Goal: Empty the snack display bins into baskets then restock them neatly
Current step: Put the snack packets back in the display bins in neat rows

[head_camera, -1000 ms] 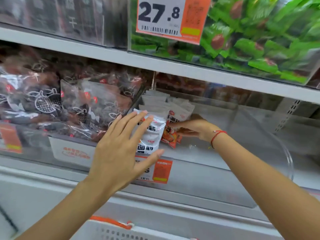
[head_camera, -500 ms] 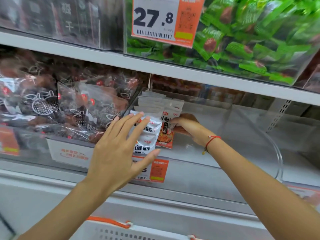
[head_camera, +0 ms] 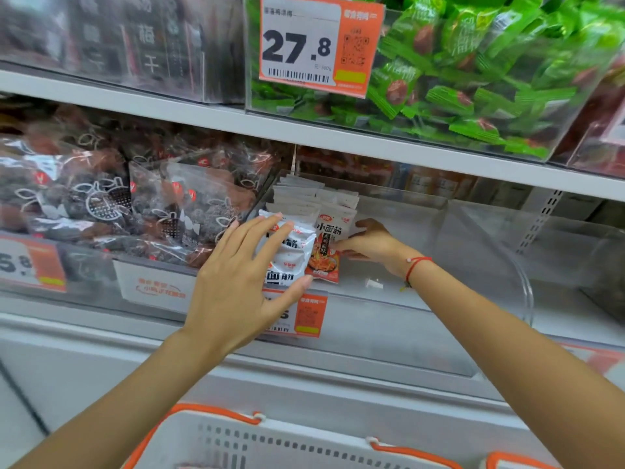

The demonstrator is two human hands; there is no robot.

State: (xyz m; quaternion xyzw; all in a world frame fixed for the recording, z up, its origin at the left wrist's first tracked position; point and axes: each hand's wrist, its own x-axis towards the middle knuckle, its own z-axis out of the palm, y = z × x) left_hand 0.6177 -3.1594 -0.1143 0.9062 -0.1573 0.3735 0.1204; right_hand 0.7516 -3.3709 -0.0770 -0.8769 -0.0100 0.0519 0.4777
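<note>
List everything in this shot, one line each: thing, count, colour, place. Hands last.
white snack packets: a stacked row, count unclear, white with red and orange print, left end of the clear bin
clear bin: one, transparent, middle shelf, mostly bare to the right of the packets
dark snack bags: many, clear film over dark brown contents, bin to the left
green snack packets: many, bright green, upper shelf bin
price tag: one, white and orange, reads 27.8, front of the green bin
basket: one, white with orange handles, bottom edge
left hand: one, fingers spread against the front packet
right hand: one, red string at wrist, pinches a packet inside the bin
</note>
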